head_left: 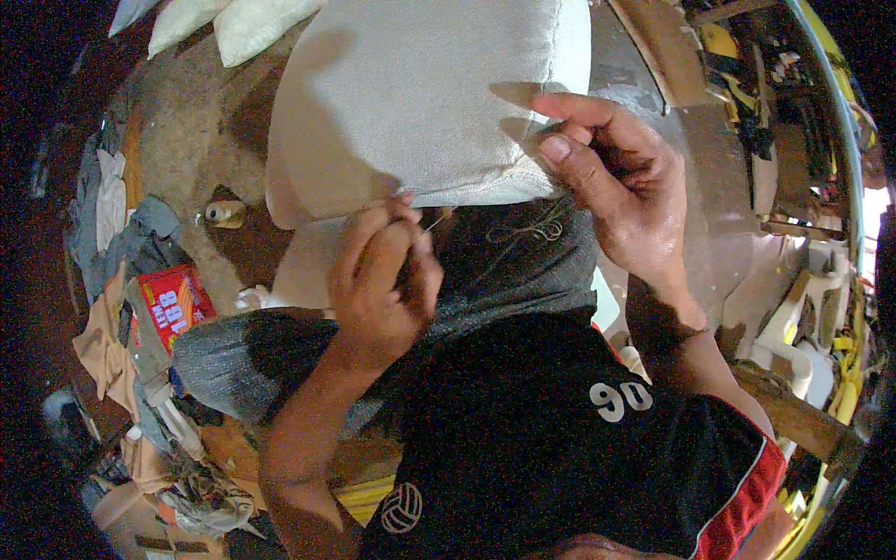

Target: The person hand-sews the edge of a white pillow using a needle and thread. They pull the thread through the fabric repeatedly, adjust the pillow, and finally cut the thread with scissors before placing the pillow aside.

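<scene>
A pale grey fabric cushion [420,103] rests against my lap, its stitched seam along the near edge and right side. My left hand [387,271] is closed, its fingertips pinching the cushion's near edge towards the left. A thin pale strand [434,223], thread or needle, sticks out beside those fingertips. Right of the cushion, my right hand [630,182] is raised with the thumb and fingers drawn together and the index finger reaching forward. Whatever it may pinch is too small to make out. Loops of thin thread [537,231] lie on my dark grey trousers [504,266].
White stuffed bags [252,28] lie at the far left. To the left are a small spool [222,215], a red package [175,306] and heaped cloth scraps [107,327]. Wooden boards [793,420], white curved pieces [798,327] and yellow items crowd the right side.
</scene>
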Motion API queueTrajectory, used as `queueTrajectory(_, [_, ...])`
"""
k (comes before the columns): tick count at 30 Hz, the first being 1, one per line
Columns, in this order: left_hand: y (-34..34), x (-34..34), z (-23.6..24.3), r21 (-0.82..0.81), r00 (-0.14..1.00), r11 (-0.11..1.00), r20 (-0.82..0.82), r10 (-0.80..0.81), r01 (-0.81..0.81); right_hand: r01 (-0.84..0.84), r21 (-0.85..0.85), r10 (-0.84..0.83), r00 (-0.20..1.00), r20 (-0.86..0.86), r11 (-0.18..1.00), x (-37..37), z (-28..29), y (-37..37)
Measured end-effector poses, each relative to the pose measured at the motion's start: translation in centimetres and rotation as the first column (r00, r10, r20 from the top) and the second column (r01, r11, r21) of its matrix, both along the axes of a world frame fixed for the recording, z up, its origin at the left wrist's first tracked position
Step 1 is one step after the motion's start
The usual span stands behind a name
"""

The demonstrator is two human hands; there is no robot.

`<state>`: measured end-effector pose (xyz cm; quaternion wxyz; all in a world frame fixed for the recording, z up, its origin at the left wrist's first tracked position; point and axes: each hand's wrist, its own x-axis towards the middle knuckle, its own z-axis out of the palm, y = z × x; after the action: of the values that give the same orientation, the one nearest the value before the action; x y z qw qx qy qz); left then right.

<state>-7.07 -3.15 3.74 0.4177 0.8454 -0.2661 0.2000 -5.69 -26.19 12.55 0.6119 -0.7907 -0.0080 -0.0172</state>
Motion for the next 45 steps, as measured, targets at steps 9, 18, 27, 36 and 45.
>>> queueTrajectory(9, [6.0, -7.5, -1.1, 0.079, 0.950, 0.970, -0.197, 0.241, -0.230, -0.194, 0.222, 0.219, 0.971, -0.092, 0.956, 0.0, 1.2, -2.9])
queueTrajectory(18, [5.3, -7.1, -0.4, -0.064, 0.883, 0.890, -0.175, 0.436, -0.452, -0.430, 0.684, 0.255, 0.902, 0.347, 0.589, -2.4, 2.1, -9.7])
queueTrajectory(27, [5.6, -6.3, -0.5, -0.174, 0.872, 0.857, -0.168, 0.459, -0.485, -0.418, 0.726, -0.150, 0.804, 0.576, 0.547, -6.5, 8.7, -18.2])
queueTrajectory(36, [5.9, -5.3, -0.6, -0.121, 0.890, 0.883, -0.125, 0.439, -0.453, -0.292, 0.698, -0.267, 0.774, 0.574, 0.653, -6.7, 9.8, -21.3])
queueTrajectory(45, [6.4, -5.9, 0.3, -0.106, 0.900, 0.912, -0.243, 0.362, -0.396, -0.397, 0.599, -0.090, 0.779, 0.621, 0.695, -5.5, 9.6, -19.9])
